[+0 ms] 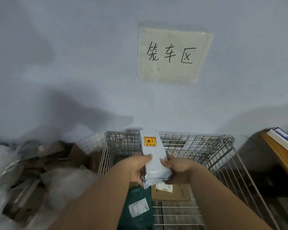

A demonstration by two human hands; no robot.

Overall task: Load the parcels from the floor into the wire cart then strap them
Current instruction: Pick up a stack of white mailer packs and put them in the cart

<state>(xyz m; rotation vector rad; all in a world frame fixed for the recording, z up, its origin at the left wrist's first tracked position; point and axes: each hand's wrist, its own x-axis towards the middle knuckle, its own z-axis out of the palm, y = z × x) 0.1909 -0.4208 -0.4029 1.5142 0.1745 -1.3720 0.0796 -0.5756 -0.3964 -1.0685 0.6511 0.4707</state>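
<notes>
Both of your hands grip one slim white parcel [154, 156] over the wire cart [219, 156]: your left hand [138, 170] clasps its left edge with the thumb laid across the face, and your right hand [177, 170] pinches its right edge near the lower end. The parcel stands almost upright, with the yellow and red handling sticker [150, 141] at its top, reaching up near the cart's far rim.

Inside the cart, a dark green mailer [136, 206] lies along the left wall and a brown cardboard box [173, 192] sits just beside it toward the middle; the wire floor near the right wall looks bare. More wrapped goods and flattened cardboard [33, 171] are heaped outside the cart's left wall.

To place this one well, lower it instead of dropping it, since that sticker probably marks it as fragile. Tip it flat and set it either on the bare floor by the right wall or squarely on top of the box, so it cannot slide through the wire gaps. Keep both hands on until it rests, then let go. A low, level layer should make the strapping easier later.
</notes>
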